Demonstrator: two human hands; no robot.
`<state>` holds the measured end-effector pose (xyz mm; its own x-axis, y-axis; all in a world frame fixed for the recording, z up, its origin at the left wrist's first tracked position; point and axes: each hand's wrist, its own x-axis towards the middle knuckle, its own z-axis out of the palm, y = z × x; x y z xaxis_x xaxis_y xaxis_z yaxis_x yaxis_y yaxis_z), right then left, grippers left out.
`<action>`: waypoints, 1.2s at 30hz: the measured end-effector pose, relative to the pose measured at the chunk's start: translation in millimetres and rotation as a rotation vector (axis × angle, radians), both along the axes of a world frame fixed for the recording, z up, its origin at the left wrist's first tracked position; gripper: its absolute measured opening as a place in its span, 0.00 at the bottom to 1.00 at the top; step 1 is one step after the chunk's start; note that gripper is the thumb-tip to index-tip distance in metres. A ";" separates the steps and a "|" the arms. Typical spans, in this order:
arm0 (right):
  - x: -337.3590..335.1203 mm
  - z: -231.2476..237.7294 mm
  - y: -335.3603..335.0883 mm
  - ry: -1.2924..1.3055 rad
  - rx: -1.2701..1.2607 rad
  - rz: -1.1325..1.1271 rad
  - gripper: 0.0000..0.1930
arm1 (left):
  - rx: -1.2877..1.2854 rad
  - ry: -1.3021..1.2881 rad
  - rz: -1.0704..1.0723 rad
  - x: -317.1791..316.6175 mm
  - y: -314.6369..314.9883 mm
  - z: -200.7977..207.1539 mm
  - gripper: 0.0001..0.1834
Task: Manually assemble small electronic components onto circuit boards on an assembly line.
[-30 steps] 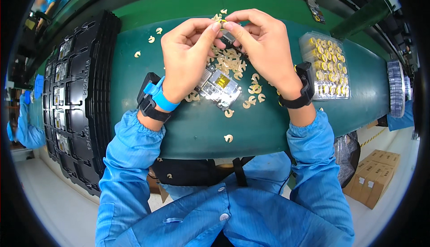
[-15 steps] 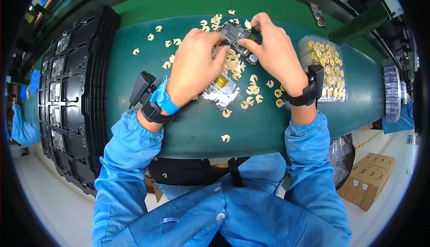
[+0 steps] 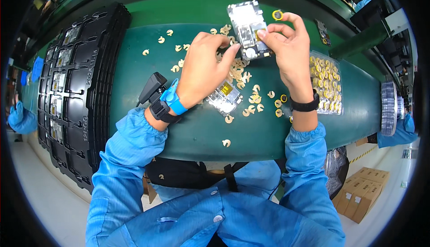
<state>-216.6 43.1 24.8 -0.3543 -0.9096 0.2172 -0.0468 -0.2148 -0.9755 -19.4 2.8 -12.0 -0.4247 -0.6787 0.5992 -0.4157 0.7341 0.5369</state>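
Observation:
My right hand [image 3: 291, 45] pinches a circuit board [image 3: 244, 23] near its lower right corner and holds it tilted up above the bench. At that hand's forefinger tip is a yellow-rimmed coin cell [image 3: 277, 15]; whether it is gripped or hanging from the board is unclear. My left hand [image 3: 204, 65] hovers over the pile, thumb and forefinger apart, thumb tip close to the board's left edge; its other fingers are hidden. Below it a second circuit board [image 3: 224, 103] lies on the bench. Around both are scattered small cream horseshoe-shaped pieces [image 3: 237, 72].
Stacked black trays [image 3: 78, 94] holding boards stand at the left. A clear tray of yellow-rimmed cells [image 3: 326, 83] sits at the right, several loose cells [image 3: 279, 112] beside it. Another board [image 3: 322, 32] lies at the back right of the green bench [image 3: 197, 135].
The board has been lifted off the pile and tipped up by my right hand, its bright face now showing. My left hand has let go of its edge. The coin cell has risen with the board.

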 end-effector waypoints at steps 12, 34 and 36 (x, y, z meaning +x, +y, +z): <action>24.7 -4.7 -0.8 0.260 -0.353 -0.209 0.14 | 0.838 0.785 -0.363 7.1 -10.9 5.0 0.18; 39.7 -12.7 10.4 0.398 -0.051 0.097 0.07 | 0.867 0.723 -0.434 2.5 -6.8 0.2 0.18; 42.5 -11.4 11.1 0.410 -0.023 0.068 0.07 | 0.869 0.709 -0.444 3.5 -6.0 1.0 0.18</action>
<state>-174.1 54.1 13.4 -0.1738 -0.9213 0.3479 -0.4153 -0.2518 -0.8741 -15.9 -3.2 -11.0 -0.4848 -0.8491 0.2096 0.3691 0.0186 0.9292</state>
